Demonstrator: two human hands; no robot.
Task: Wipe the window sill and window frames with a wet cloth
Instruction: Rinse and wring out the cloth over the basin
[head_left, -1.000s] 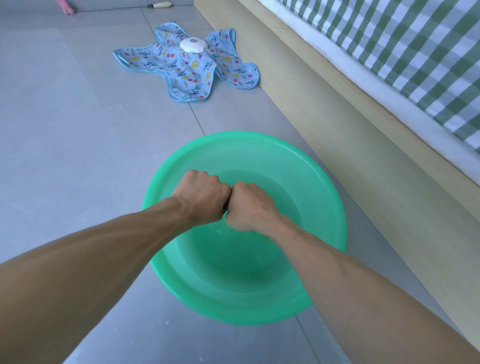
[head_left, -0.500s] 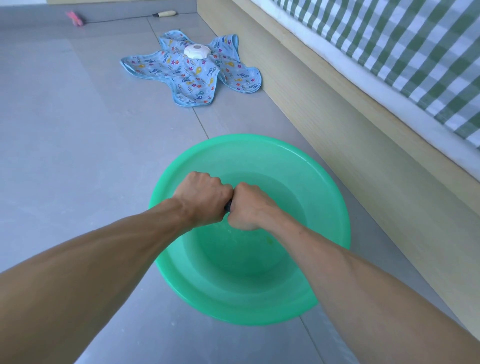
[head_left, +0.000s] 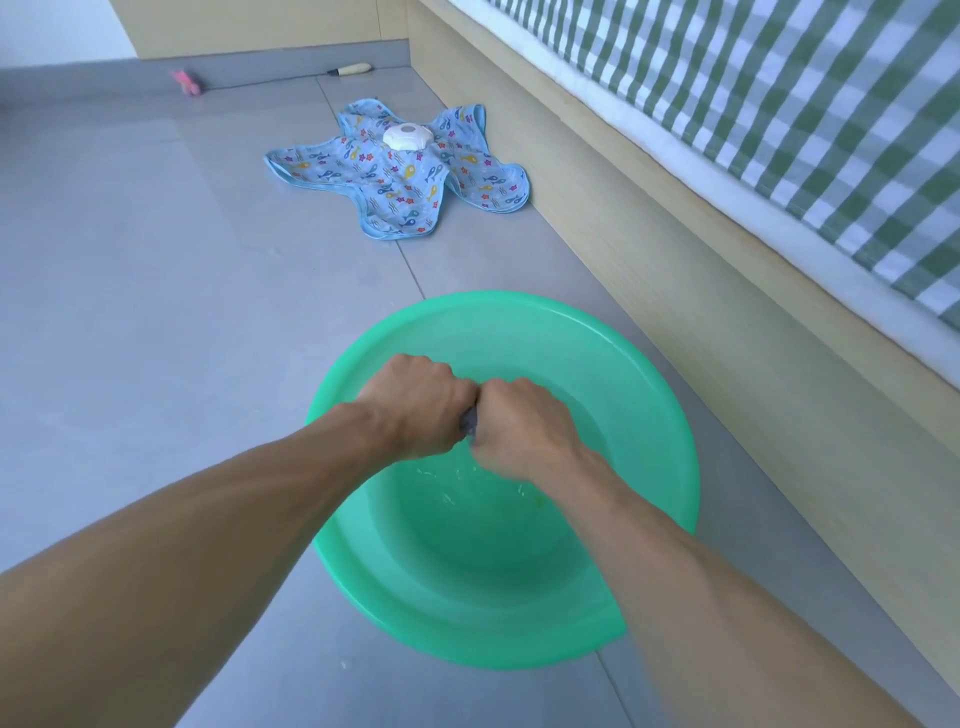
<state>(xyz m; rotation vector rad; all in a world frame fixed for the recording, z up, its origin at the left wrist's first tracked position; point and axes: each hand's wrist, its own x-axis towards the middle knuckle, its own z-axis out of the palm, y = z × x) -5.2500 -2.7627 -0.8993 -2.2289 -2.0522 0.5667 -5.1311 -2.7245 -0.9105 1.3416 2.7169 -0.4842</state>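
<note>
While both my fists are squeezed tight over the green basin (head_left: 670, 467), my left hand (head_left: 415, 410) and my right hand (head_left: 519, 431) press close together. Each grip is closed on the cloth (head_left: 468, 422), and only a small dark grey bit of it shows between them. Water sits low in the basin, which stands on the grey floor (head_left: 156, 312) just beside the bed frame (head_left: 701, 291). Farther away on the floor lies a blue fish-print mat (head_left: 363, 176) with a white round thing (head_left: 408, 136) on top.
</note>
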